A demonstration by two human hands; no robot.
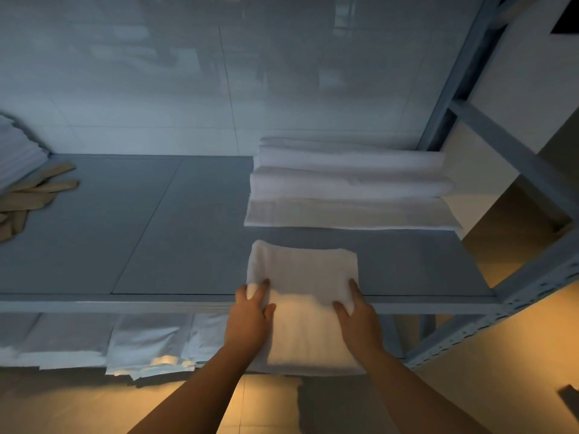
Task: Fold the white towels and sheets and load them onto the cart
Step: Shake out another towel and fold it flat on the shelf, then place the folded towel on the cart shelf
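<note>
A folded white towel (pixel 304 283) lies half on the grey shelf (pixel 125 233), its near half hanging out past the front edge. My left hand (pixel 250 317) grips its left side, fingers on top and thumb on the overhanging part. My right hand (pixel 357 314) holds its right side the same way. Behind the towel, a stack of folded white towels (pixel 347 186) sits at the back right of the shelf, apart from the one I hold.
More folded white linen (pixel 18 155) and tan strips (pixel 34 195) sit at the shelf's left end. White sheets (pixel 144 343) lie on the lower level. Grey metal uprights (pixel 463 89) frame the right side. A tiled wall stands behind.
</note>
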